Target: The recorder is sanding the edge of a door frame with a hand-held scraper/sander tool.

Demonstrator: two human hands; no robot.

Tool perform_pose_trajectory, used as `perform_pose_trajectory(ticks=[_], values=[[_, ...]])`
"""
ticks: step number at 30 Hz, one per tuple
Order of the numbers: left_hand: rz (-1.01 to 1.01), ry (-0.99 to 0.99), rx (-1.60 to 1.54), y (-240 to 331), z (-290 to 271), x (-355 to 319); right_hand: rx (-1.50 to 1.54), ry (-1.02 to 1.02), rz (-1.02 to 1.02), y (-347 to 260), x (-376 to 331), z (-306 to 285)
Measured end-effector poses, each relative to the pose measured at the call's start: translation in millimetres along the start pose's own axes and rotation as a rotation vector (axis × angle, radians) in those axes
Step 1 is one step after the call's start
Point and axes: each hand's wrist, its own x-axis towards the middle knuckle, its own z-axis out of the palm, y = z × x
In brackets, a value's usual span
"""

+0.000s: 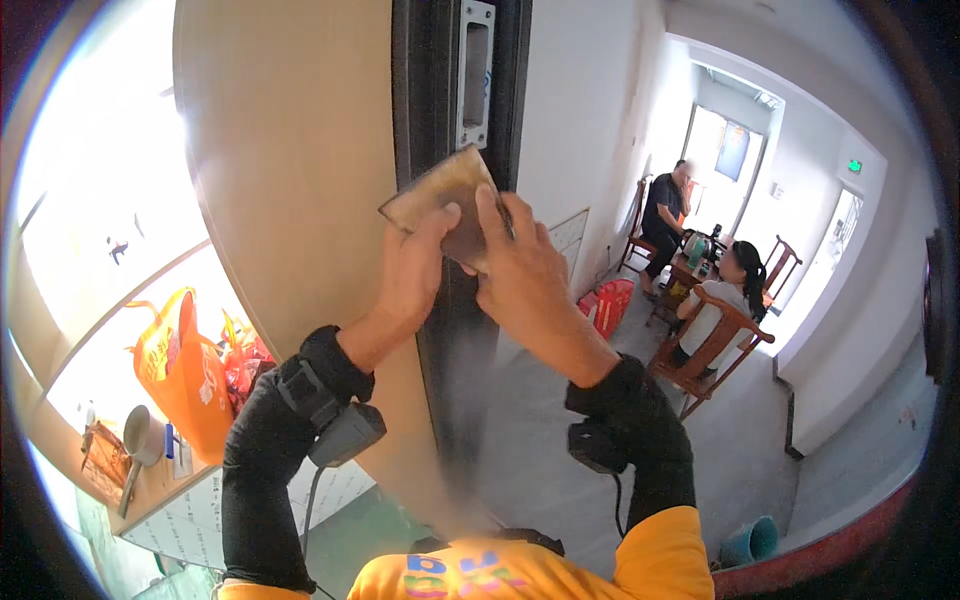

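Both hands are raised in front of a dark door frame [424,100] and closed on a flat, four-sided, tan-brown piece [432,200] with dark edges. It is tilted, and its material is hard to tell. My left hand [408,265] grips the lower left, thumb across its face. My right hand [525,265] holds the right side, its fingers lying over the face. Just above the piece, a silver metal lock plate [475,75] with a long slot is set into the frame. Whether the piece touches the frame cannot be made out.
A pale wood panel [290,120] stands left of the frame. Beyond it, an orange bag [185,385] and a small pot [143,435] rest on a shelf. At right, two people sit by a wooden table, one on a wooden chair [715,345]. A teal bucket [750,540] is lower right.
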Motion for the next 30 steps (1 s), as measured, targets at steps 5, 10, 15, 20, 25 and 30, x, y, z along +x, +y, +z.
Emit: perform_pose_trajectory(ticks=[5, 10, 15, 20, 25, 30], values=[[0.003, -0.165, -0.140, 1, 4, -8, -0.001, -0.192, 0.015, 27, -3, -17], [-0.121, -0.102, -0.252, 10, 10, 1, -0.202, -0.189, -0.044, 30, 10, -29], [-0.135, -0.112, -0.366, 5, 4, 0, -0.290, -0.240, -0.059, 24, 11, -36], [-0.155, -0.194, -0.450, -4, 2, 6, -0.353, -0.222, -0.096, 24, 14, -38], [-0.113, -0.133, -0.538, -12, 9, 11, -0.390, -0.226, -0.100, 20, 16, -41], [-0.121, -0.187, -0.544, -16, 5, 11, -0.448, -0.259, -0.099, 15, 18, -42]])
